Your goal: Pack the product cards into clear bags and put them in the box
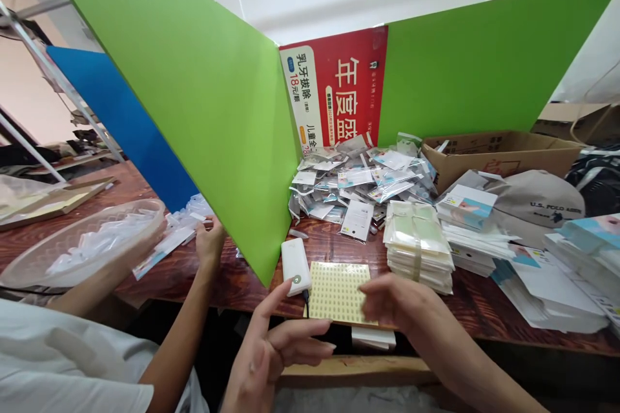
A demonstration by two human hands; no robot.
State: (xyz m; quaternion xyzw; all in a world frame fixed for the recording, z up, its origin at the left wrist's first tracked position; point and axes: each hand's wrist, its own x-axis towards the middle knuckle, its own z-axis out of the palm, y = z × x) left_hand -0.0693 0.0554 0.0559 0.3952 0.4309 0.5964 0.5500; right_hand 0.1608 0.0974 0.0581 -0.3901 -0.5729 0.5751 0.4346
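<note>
My left hand [274, 352] is raised in front of the table edge, palm up, fingers stretched toward the right and thumb pointing up, holding nothing. My right hand [400, 303] hovers over the near edge of a yellow dotted sheet [336, 287] on the wooden table [484, 306], fingers bent and blurred, with nothing visible in them. A white power bank [295, 264] with a black cable lies just left of the sheet, near my left thumb. Both hands are close together, a little apart.
A pile of small clear packets [358, 181] lies against green dividers [208, 97]. A banded stack of greenish sheets [416, 239], printed card stacks [469, 226], a grey cap [537, 200] and a cardboard box [498, 148] stand right. Left of the divider, another person's hand [209, 242] works beside a plastic basket [82, 239].
</note>
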